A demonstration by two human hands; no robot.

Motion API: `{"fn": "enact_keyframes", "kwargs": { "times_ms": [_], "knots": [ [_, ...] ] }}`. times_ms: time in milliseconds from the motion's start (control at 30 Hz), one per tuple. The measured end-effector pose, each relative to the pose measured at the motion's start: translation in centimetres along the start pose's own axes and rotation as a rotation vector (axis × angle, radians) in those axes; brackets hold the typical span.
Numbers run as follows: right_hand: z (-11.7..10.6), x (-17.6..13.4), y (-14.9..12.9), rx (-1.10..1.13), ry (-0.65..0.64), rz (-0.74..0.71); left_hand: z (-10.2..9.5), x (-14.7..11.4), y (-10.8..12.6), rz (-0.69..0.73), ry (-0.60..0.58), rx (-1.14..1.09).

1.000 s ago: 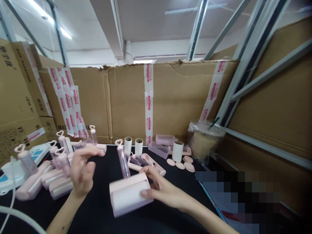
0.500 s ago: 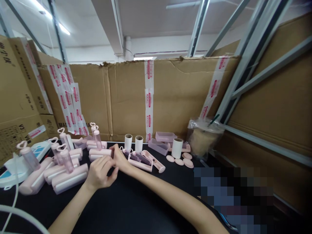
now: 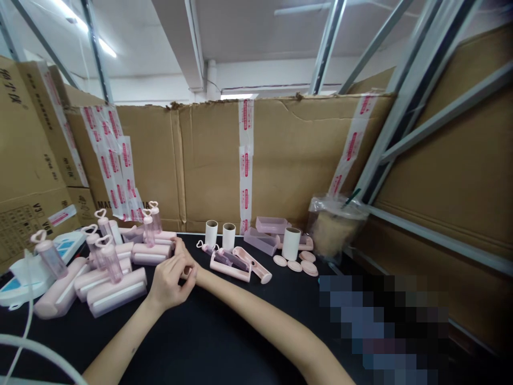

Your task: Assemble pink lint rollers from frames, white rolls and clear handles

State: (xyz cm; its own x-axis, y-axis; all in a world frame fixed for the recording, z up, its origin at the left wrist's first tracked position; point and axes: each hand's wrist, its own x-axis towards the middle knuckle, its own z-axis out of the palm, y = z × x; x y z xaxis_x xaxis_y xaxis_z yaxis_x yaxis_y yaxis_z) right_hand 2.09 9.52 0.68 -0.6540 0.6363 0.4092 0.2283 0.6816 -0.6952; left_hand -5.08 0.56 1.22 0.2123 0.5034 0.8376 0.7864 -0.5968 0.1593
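Pale pink lint rollers with clear stems and heart-shaped loops crowd the left of the table. My right hand (image 3: 186, 258) is at the right end of one lint roller (image 3: 151, 254) in the back of the group, its fingers closed against that end. Part of this hand is hidden behind my left hand (image 3: 171, 279). The left hand hovers in front with loosely curled fingers, thumb apart, and I see nothing in it. Nearer to me lies another lint roller (image 3: 117, 293), left of my left wrist.
Opened pink casings (image 3: 230, 270), white paper rolls (image 3: 292, 244), purple-tinted covers (image 3: 260, 240) and pink discs (image 3: 294, 266) lie to the right. A bagged drink cup (image 3: 335, 230) stands behind them. A power strip (image 3: 24, 283) and white cable sit left. Cardboard walls (image 3: 208, 160) enclose the table.
The lint roller at my right hand has slid left, closer to the others, and the right hand has gone left with it. My left hand has barely shifted.
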Motion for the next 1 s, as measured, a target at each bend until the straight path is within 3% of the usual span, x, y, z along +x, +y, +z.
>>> {"fn": "enact_keyframes", "kwargs": {
  "times_ms": [133, 233, 333, 467, 633, 833, 1000],
  "knots": [
    [-4.7, -3.5, -0.4, -0.227, 0.018, -0.037, 0.9, -0.2, 0.1, -0.161, -0.023, -0.097],
    [-8.7, -7.3, -0.2, -0.392, -0.014, -0.031, 2.7, -0.2, -0.1, -0.258, -0.087, -0.16],
    [-10.9, -10.9, 0.6, -0.566, -0.011, 0.017, 4.9, 0.4, -0.8, -0.282, -0.183, -0.186],
    [-10.8, -13.5, 1.8, -0.726, 0.023, 0.073, 7.1, 1.7, -2.6, -0.24, -0.347, -0.171],
    [-10.3, -14.0, 2.2, -0.763, -0.02, 0.066, 8.4, 1.5, -4.3, -0.211, -0.512, -0.108],
    [-10.3, -14.4, 1.1, -0.623, -0.064, 0.043, 8.4, 0.6, -4.2, -0.175, -0.575, -0.013],
    [-10.6, -14.7, -0.3, -0.348, -0.031, 0.039, 7.8, 0.9, -3.9, -0.144, -0.612, -0.012]
  ]
}}
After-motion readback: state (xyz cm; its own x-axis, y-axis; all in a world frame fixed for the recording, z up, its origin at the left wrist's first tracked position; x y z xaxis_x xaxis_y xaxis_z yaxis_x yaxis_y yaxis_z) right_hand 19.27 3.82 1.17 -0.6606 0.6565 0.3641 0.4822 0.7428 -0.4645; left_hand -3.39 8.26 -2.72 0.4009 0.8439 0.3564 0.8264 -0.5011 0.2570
